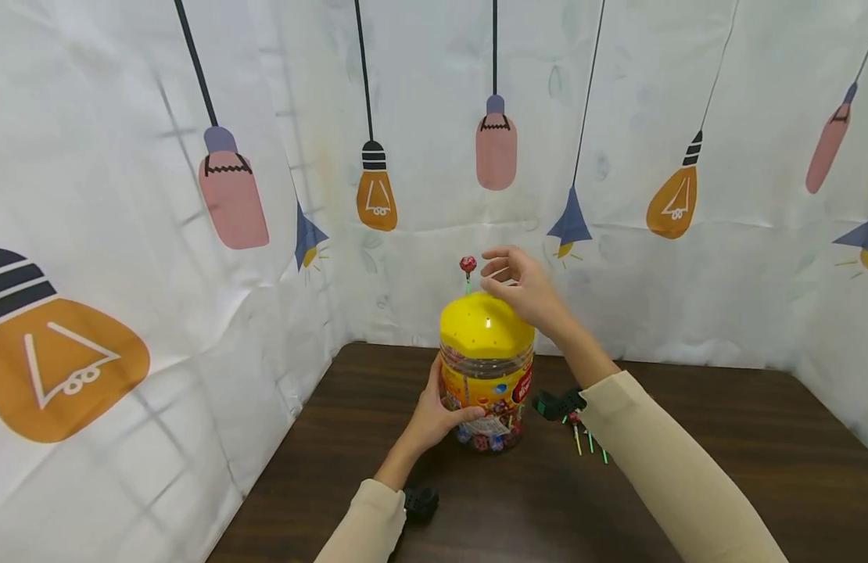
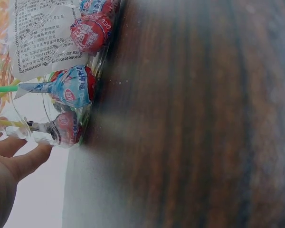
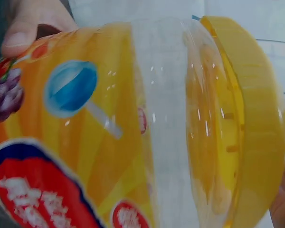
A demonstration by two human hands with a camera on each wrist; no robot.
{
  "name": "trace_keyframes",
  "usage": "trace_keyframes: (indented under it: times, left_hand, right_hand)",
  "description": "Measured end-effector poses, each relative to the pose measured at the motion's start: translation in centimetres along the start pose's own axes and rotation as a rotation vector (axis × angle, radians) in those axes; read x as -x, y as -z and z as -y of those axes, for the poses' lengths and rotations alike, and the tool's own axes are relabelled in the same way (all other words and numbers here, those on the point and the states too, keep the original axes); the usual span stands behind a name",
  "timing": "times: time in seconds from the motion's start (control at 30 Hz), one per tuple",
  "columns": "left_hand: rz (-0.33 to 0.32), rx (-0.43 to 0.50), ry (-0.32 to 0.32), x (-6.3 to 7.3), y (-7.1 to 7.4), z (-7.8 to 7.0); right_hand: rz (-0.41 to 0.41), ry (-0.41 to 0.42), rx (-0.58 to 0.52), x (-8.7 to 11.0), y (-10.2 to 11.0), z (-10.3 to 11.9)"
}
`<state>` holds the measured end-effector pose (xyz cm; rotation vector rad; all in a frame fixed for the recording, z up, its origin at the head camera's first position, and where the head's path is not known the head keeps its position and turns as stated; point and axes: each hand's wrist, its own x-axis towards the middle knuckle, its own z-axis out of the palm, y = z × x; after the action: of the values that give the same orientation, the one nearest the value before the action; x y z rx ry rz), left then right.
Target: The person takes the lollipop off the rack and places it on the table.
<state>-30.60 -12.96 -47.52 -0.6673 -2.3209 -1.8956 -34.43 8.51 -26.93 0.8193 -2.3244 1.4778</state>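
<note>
A clear plastic candy jar (image 1: 486, 407) with an orange label and a domed yellow lid (image 1: 486, 324) stands upright on the table. My left hand (image 1: 432, 414) grips its lower left side, thumb across the front. Wrapped lollipops (image 2: 72, 85) show through the jar wall in the left wrist view. One red-wrapped lollipop (image 1: 468, 264) stands up from the lid's top, stick downward. Just right of it, above the lid, is my right hand (image 1: 521, 285), with loosely bent fingers and nothing in them. The right wrist view shows the jar's label (image 3: 71, 128) and lid sideways.
Several loose lollipops (image 1: 575, 422) lie on the dark wooden table (image 1: 701, 438) right of the jar, partly hidden by my right wrist camera (image 1: 557, 405). A white curtain (image 1: 420, 274) printed with lamps hangs behind and along the left side.
</note>
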Motion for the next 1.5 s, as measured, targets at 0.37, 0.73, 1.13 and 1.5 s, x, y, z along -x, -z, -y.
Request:
trace_keyframes:
  times: [0.37, 0.73, 1.13, 1.5]
  left_hand:
    - [-0.009, -0.017, 0.02, 0.2, 0.0, -0.2]
    - [-0.003, -0.006, 0.023, 0.2, 0.0, -0.2]
    - [-0.002, -0.003, 0.011, 0.1, 0.0, -0.2]
    - [-0.008, -0.01, 0.012, 0.2, 0.0, -0.2]
  right_hand:
    - [0.09, -0.077, 0.045, -2.5, -1.1, 0.4]
    - [0.063, 0.002, 0.014, -3.0, -1.9, 0.1]
    - [-0.029, 0.094, -0.087, -2.4, -1.6, 1.1]
    - [-0.08, 0.145, -0.169, 0.3, 0.0, 1.5]
